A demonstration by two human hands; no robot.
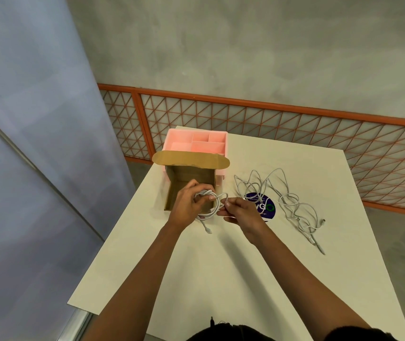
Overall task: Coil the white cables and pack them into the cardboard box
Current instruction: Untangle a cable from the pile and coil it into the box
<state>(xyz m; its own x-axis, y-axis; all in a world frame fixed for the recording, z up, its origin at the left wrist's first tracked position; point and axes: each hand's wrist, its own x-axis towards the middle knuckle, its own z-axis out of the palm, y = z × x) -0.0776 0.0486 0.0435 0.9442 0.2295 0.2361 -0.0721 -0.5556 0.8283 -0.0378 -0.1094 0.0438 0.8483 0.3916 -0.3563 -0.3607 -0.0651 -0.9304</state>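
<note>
An open cardboard box (174, 190) stands at the table's far left, its lid flap folded back. Over its near right corner my left hand (186, 203) grips a coiled white cable (215, 205), with one plug end dangling below the coil. My right hand (241, 212) pinches the free stretch of the same cable just right of the coil. Loose white cables (287, 200) lie tangled on the table to the right of my hands, their plug ends toward the near right.
A pink compartment tray (196, 141) sits behind the box, at the white table's (221, 279) far edge. A round purple sticker (265, 207) lies by my right hand. An orange mesh fence (295, 124) runs beyond the table. The table's left edge drops off beside the box.
</note>
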